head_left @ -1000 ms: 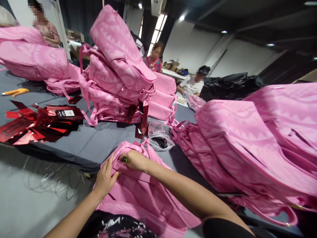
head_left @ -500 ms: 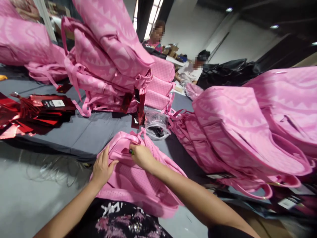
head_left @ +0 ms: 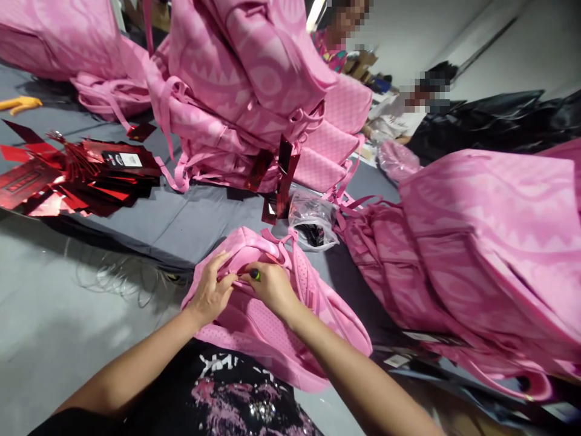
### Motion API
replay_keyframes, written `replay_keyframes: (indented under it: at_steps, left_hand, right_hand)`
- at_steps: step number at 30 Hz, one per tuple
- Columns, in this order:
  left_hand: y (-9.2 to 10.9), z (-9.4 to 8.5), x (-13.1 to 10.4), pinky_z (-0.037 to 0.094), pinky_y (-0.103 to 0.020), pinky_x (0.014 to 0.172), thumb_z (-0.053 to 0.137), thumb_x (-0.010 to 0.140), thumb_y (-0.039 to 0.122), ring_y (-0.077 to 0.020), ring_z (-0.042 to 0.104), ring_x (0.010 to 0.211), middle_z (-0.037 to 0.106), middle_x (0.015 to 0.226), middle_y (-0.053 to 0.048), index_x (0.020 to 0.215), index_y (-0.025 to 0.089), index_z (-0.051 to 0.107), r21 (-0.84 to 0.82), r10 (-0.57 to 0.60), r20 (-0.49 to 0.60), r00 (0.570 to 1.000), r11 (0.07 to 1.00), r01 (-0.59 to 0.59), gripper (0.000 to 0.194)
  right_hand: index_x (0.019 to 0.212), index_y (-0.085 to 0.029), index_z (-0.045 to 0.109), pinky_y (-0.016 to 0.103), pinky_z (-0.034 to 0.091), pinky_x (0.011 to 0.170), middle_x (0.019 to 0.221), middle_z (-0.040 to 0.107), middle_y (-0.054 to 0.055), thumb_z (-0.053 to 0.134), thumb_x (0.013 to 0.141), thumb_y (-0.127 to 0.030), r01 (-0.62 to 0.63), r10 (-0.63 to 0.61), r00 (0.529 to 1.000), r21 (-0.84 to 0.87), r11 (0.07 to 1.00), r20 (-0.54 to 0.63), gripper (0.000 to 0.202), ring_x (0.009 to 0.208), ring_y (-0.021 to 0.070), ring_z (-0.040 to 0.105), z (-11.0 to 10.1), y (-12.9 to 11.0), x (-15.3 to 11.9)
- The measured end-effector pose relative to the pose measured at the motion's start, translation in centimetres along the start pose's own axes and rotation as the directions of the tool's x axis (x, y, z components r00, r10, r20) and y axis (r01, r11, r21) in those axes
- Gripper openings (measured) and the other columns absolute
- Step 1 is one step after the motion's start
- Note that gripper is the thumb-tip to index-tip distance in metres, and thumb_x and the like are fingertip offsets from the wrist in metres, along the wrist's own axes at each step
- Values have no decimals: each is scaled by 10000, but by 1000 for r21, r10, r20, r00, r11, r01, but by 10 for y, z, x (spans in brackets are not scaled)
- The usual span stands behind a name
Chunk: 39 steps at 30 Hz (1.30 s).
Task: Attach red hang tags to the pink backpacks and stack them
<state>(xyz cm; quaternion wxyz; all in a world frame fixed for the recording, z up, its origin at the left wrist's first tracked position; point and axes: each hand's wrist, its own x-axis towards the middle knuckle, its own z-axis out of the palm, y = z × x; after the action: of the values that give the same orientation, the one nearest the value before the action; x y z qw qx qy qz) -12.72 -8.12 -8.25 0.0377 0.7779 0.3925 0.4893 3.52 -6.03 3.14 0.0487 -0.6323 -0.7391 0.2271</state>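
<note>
At the near edge of the surface [head_left: 190,215], our pink backpack [head_left: 270,321] slants lengthwise from upper left to lower right; our left hand [head_left: 212,290] clasps its upper end, our right hand [head_left: 275,289], just beside, grips a black-and-green tool [head_left: 255,275].

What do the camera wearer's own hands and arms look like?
The left hand and right hand wear no gloves; no watch or bracelet shows at either wrist. The left arm is bare up to a black fabric sleeve; the right arm is bare to the picture's edge.
</note>
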Motion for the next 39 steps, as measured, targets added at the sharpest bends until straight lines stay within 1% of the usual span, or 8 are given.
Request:
replay_keyframes:
  at_steps: [5,9,12,17,20,27,31,39]
  left_hand:
    - [-5,3,-4,455,-526,1104,566,845,8,-300,352,1422,334,1468,-136,1178,210,500,-24,19,-25,1000,1000,-19,395]
    - [-8,6,-4,462,-509,1105,561,858,32,-293,363,1419,328,1496,-141,1210,202,497,-8,19,-33,999,1000,-19,396]
    - [-8,6,-5,473,-506,1094,555,867,45,-299,359,1421,306,1515,-143,1195,192,506,2,27,-23,999,1000,-27,363]
    - [-8,6,-9,464,-515,1102,550,854,11,-303,343,1431,271,1537,-135,1197,206,523,-22,12,-3,1000,1000,-12,396]
    - [-10,7,-9,461,-516,1103,536,838,-17,-296,334,1439,275,1543,-121,1193,219,534,-35,26,-31,999,999,-27,426]
    - [-11,6,-3,486,-492,1078,518,890,36,-290,338,1432,292,1523,-136,1132,183,546,-49,70,-83,994,996,-74,284]
    - [-11,4,-4,489,-496,1071,528,905,62,-291,349,1418,319,1490,-147,1124,174,538,-52,84,-84,993,995,-89,246]
    - [-13,6,-3,475,-514,1080,474,924,63,-300,317,1443,300,1522,-155,1214,180,525,-77,87,-73,994,993,-93,317]
  right_hand:
    - [889,-160,713,226,396,615,834,750,63,634,912,-285,40,-39,999,-97,994,15,149,759,173,691,9,-12,12]
    - [1034,-183,673,248,361,611,864,751,51,631,895,-265,64,-69,997,-208,976,-18,166,778,198,698,18,-13,12]
    - [1039,-198,676,254,353,605,836,746,42,610,903,-269,8,-18,999,-209,978,-43,167,763,200,695,19,-15,10]
    - [863,-175,731,239,381,616,781,735,54,617,914,-300,-117,117,993,-83,990,-13,177,726,175,674,7,-23,10]
    - [847,-182,745,226,388,619,770,735,34,636,901,-281,-105,105,994,-1,995,38,156,714,155,670,2,-26,13]
    - [811,-155,700,253,340,584,757,726,75,549,943,-290,-76,68,997,-238,968,-39,243,682,180,657,13,-26,12]
    - [755,-165,683,247,331,580,736,721,63,530,921,-210,-115,103,992,-190,975,-72,230,645,159,634,14,-29,10]
    - [701,-164,669,233,319,540,657,673,38,631,831,-277,-258,254,959,-15,966,-125,177,611,153,597,14,-30,18]
